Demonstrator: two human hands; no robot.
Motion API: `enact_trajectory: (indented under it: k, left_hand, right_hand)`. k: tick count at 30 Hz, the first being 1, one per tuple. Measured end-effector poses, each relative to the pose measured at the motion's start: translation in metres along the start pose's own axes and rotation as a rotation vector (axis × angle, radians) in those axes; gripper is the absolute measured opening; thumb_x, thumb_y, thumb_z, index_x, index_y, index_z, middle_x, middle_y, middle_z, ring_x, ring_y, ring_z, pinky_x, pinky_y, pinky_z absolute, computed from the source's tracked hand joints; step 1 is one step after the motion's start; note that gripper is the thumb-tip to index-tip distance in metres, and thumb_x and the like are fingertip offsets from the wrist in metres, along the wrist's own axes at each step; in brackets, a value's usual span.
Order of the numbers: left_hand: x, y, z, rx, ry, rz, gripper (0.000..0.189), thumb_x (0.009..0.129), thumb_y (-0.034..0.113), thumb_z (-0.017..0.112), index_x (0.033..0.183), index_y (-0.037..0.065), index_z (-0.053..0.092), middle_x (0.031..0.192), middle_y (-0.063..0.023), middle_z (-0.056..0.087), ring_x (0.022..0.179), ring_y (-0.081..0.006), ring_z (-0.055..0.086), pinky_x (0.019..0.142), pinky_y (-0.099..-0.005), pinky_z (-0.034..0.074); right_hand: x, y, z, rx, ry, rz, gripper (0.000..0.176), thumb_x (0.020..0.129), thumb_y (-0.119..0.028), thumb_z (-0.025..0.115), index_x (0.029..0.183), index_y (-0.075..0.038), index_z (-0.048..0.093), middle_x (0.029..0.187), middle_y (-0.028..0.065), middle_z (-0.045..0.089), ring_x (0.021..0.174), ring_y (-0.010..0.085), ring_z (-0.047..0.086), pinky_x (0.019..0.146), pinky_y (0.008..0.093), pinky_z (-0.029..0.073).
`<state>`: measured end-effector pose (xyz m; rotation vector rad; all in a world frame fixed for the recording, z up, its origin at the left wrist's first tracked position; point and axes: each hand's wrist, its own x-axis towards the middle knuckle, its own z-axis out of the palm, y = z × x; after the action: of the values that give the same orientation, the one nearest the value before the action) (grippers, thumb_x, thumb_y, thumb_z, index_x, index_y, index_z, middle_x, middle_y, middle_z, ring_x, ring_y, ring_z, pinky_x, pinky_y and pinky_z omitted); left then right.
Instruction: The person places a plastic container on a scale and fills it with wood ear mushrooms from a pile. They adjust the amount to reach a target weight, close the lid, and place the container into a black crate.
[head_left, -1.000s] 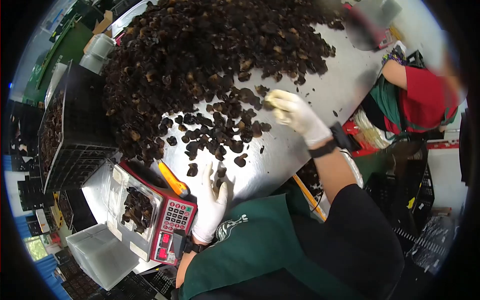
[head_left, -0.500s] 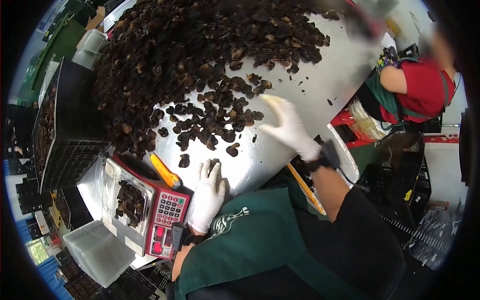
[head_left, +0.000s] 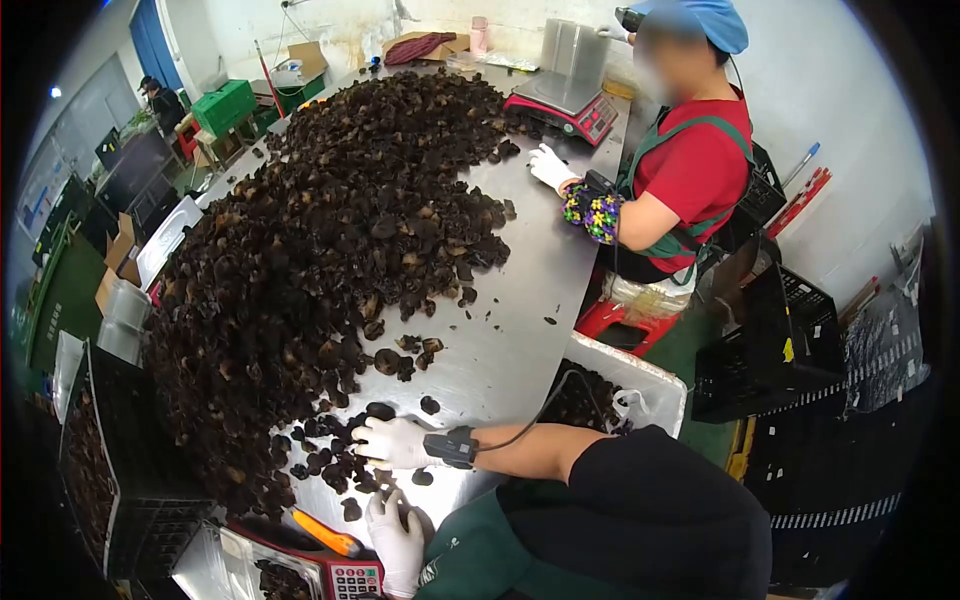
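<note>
The right hand [head_left: 395, 443], in a white glove, is reaching over the loose dark-brown, wrinkled fungus pieces [head_left: 318, 461] on the shiny metal bench [head_left: 530, 300], its fingers extended and parted, their tips touching or just above the pieces. The left hand [head_left: 396, 545], also white-gloved, is resting open near the bench's edge, fingers parted, just beside the same pieces. A large heap of the same dark fungus [head_left: 330, 230] is spreading beyond both hands. An orange-yellow plastic-handled tool [head_left: 326, 533] is lying beside the left hand, near a red-framed scale [head_left: 355, 580] bearing more dark pieces. Across the bench, a co-worker in a red shirt [head_left: 700, 160] is holding one gloved hand over the metal near another red scale [head_left: 567, 107].
</note>
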<state>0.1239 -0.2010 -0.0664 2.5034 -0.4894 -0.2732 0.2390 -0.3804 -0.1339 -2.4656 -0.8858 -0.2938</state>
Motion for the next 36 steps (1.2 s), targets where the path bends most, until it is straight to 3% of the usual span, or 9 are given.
enact_trajectory:
  k: [4,9,12,14,19,23,28,30,36]
  left_hand:
    - [-0.002,0.005,-0.006,0.068,-0.001,0.019,0.053,0.082,0.009,0.064,0.134,0.003,0.054,0.142,-0.0332,0.041,0.129,-0.0468,0.045,0.105,-0.0504,0.04]
    - [-0.036,0.03,-0.042,-0.122,0.173,-0.029,0.046,0.09,0.006,0.059,0.136,0.005,0.055,0.144,-0.022,0.047,0.135,-0.0395,0.043,0.114,-0.0466,0.031]
    - [-0.058,0.044,-0.072,-0.202,0.333,-0.114,0.046,0.086,-0.003,0.061,0.131,0.003,0.058,0.14,-0.0192,0.052,0.133,-0.0344,0.048,0.112,-0.0417,0.037]
    - [-0.079,0.04,-0.085,-0.233,0.485,-0.163,0.047,0.082,-0.01,0.059,0.128,0.0,0.059,0.136,-0.0181,0.056,0.129,-0.0325,0.052,0.11,-0.0402,0.039]
    - [-0.147,0.01,-0.12,0.123,0.942,-0.349,0.041,0.084,-0.012,0.053,0.124,-0.004,0.061,0.13,-0.0198,0.06,0.124,-0.0326,0.056,0.108,-0.042,0.041]
    - [-0.188,-0.036,-0.138,0.083,1.195,-0.553,0.033,0.094,-0.005,0.052,0.126,-0.003,0.06,0.129,-0.0133,0.061,0.12,-0.022,0.058,0.102,-0.0338,0.045]
    - [-0.173,-0.053,-0.142,0.042,1.155,-0.579,0.05,0.085,0.0,0.062,0.134,0.002,0.054,0.131,-0.0159,0.059,0.124,-0.029,0.056,0.106,-0.0393,0.041]
    - [-0.162,-0.05,-0.14,0.073,1.02,-0.561,0.071,0.081,0.005,0.067,0.146,0.002,0.039,0.142,-0.0197,0.049,0.134,-0.0337,0.045,0.111,-0.0405,0.037]
    - [-0.157,-0.07,-0.118,0.08,0.896,-0.56,0.078,0.08,0.02,0.074,0.148,0.006,0.038,0.148,-0.0188,0.043,0.144,-0.0364,0.033,0.12,-0.051,0.018]
  right_hand:
    - [0.035,0.016,0.005,0.149,0.002,0.072,0.015,0.082,-0.022,0.065,0.084,-0.007,0.062,0.076,0.0099,0.054,0.067,0.0253,0.058,0.058,0.041,0.053]
    - [0.069,0.02,-0.066,0.353,-0.037,0.382,0.019,0.084,-0.025,0.067,0.09,-0.007,0.07,0.082,0.0084,0.068,0.066,0.0177,0.063,0.059,0.034,0.054]
    - [0.072,0.02,-0.094,0.93,-0.016,0.694,0.023,0.088,-0.027,0.066,0.095,-0.006,0.072,0.09,0.0067,0.074,0.068,0.0159,0.066,0.06,0.0299,0.055]
    - [0.079,0.0,-0.128,1.87,-0.316,1.06,0.027,0.095,-0.028,0.06,0.104,-0.005,0.07,0.093,0.0059,0.073,0.077,0.0186,0.069,0.066,0.0293,0.058]
    - [0.092,-0.02,-0.078,1.806,-0.047,0.801,0.021,0.095,-0.025,0.063,0.103,-0.006,0.069,0.094,0.0065,0.072,0.083,0.0184,0.071,0.07,0.0306,0.06]
    - [0.159,-0.115,-0.08,1.494,-0.359,0.458,0.023,0.094,-0.021,0.06,0.103,-0.001,0.069,0.087,0.0052,0.071,0.078,0.0132,0.069,0.065,0.0257,0.055]
    - [0.197,-0.236,-0.022,0.988,-0.086,-0.356,0.014,0.083,-0.018,0.069,0.087,-0.005,0.071,0.087,0.007,0.07,0.083,0.0198,0.067,0.076,0.0319,0.053]
    - [0.195,-0.251,0.005,0.667,-0.283,-0.63,0.023,0.079,-0.019,0.072,0.097,-0.007,0.069,0.105,0.009,0.066,0.1,0.0265,0.062,0.087,0.0367,0.051]
    - [0.183,-0.242,-0.001,0.371,-0.316,-0.795,0.07,0.068,-0.028,0.08,0.132,-0.015,0.057,0.141,0.0105,0.05,0.129,0.0322,0.046,0.11,0.0451,0.034]
